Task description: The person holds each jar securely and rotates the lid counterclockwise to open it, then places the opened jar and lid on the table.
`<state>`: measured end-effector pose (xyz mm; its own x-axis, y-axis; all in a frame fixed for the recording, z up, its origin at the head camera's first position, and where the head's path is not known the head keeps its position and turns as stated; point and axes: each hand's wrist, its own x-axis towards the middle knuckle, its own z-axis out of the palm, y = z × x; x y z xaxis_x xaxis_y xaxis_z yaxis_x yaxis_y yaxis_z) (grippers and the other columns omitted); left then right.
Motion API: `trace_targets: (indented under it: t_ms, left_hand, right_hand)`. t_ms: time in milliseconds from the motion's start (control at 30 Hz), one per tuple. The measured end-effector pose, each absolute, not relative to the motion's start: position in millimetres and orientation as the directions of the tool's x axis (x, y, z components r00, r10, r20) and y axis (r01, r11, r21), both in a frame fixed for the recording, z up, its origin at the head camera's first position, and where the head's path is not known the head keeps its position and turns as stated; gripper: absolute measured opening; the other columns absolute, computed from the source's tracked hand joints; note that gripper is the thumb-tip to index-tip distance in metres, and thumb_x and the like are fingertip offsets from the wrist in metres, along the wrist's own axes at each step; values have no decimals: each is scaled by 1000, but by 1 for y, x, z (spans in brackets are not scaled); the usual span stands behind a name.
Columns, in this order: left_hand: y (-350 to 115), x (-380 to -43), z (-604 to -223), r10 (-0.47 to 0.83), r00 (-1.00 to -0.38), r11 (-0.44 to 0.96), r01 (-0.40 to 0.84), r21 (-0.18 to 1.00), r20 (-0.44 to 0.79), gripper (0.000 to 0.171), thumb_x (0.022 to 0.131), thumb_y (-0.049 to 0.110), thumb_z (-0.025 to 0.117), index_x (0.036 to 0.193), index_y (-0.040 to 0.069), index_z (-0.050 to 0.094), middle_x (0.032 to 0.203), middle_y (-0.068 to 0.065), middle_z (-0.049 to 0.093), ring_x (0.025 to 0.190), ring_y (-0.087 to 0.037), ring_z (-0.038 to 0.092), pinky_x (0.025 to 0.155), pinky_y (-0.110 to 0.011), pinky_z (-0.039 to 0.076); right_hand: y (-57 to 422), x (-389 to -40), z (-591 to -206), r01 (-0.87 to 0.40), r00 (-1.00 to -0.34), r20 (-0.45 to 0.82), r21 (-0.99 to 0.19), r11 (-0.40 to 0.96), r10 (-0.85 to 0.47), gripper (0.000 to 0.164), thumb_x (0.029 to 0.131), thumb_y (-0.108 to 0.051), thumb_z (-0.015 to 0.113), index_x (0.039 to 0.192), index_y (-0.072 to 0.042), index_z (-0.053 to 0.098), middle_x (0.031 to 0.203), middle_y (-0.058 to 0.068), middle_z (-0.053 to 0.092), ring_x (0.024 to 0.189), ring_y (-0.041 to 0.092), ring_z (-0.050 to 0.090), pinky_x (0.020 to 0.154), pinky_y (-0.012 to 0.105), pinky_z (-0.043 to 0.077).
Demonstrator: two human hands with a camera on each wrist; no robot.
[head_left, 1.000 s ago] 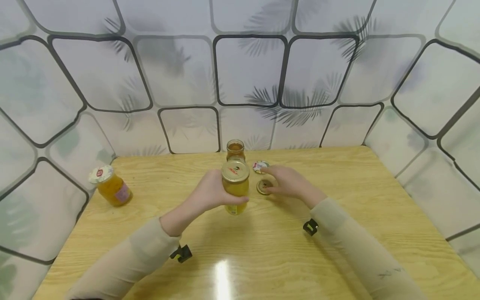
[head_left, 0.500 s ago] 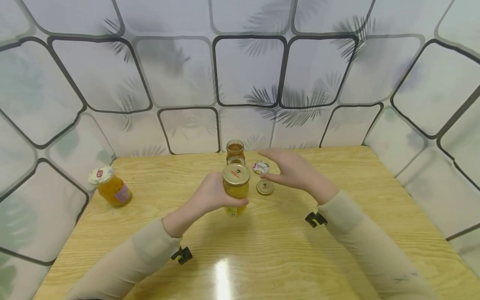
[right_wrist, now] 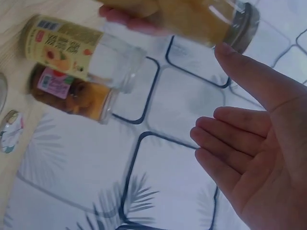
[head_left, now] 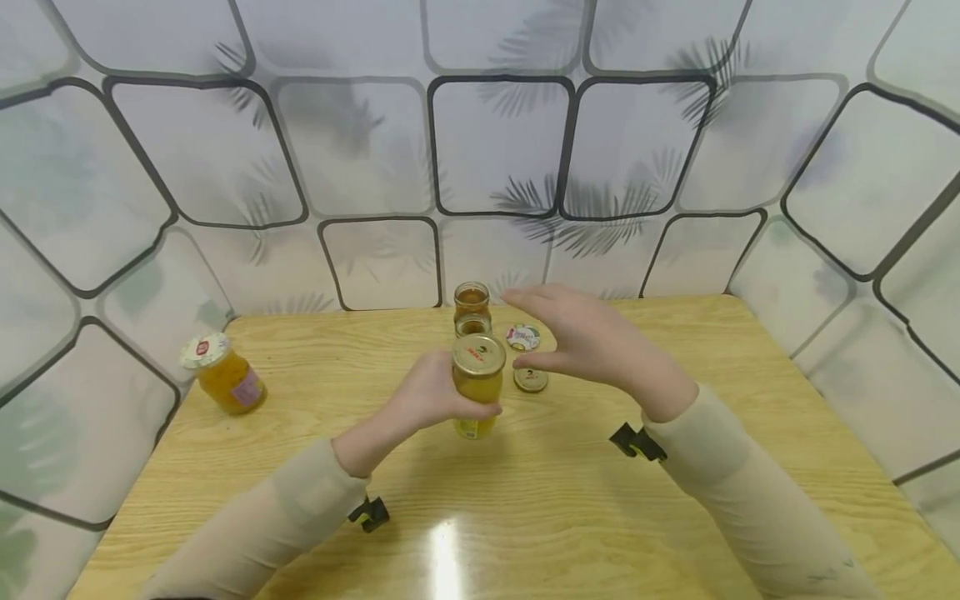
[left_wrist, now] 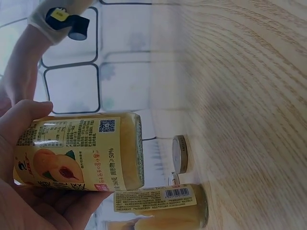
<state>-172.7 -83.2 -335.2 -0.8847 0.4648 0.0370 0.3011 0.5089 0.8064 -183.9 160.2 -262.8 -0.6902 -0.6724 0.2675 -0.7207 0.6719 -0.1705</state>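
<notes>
My left hand grips a glass jar of peaches round its side. The jar is upright with a gold lid on, and the left wrist view shows its base raised off the table. My right hand hovers to the right with fingers and thumb spread, holding nothing. In the right wrist view its thumb overlaps the lid's rim. Behind the held jar stand a lidless peach jar and a lidless jar with orange contents. Below the right hand lie a gold lid and a floral lid.
At the table's left side a jar with orange contents has a patterned cloth-like lid on. The wooden table ends at a patterned wall behind and on both sides.
My right hand has risen from the two lids, leaving both on the table, and its fingers have spread. My left hand keeps the peach jar, which has shifted slightly right and nearer.
</notes>
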Motion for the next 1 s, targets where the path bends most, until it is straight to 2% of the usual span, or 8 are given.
trace_targets:
  t_ms: [267,467,733,1000]
  left_hand:
    - [-82,-174,-342,492,-868,470,332,818,69,46,75,17,94,114,6,73,103,-9,80,86,-14,73,82,-30,61]
    - [-82,-173,-345,507,-857,458,353,816,86,42,76,17,94,110,5,73,100,-10,80,82,-11,71,78,-27,60]
    - [-79,-172,-344,523,-846,482,392,784,101,45,77,19,94,114,4,72,103,-10,80,84,-12,72,78,-27,60]
    - [-76,-168,-340,505,-860,492,363,791,81,49,75,20,94,115,4,71,102,-10,80,82,-11,71,77,-27,59]
  right_hand:
    - [145,-166,-254,-827,-544,363,-79,556,-757,79,83,-28,93,148,1,58,147,17,65,133,34,65,112,48,54]
    - [135,-158,-256,-854,-493,379,-38,519,-783,81,82,-29,94,148,1,58,141,15,68,126,30,69,107,43,58]
    - [129,-155,-265,-867,-479,368,-59,494,-797,80,85,-31,91,149,1,57,142,14,68,128,28,67,109,42,56]
    - [129,-156,-269,-843,-529,311,-84,532,-790,80,87,-36,89,150,1,55,144,15,67,131,31,65,111,45,55]
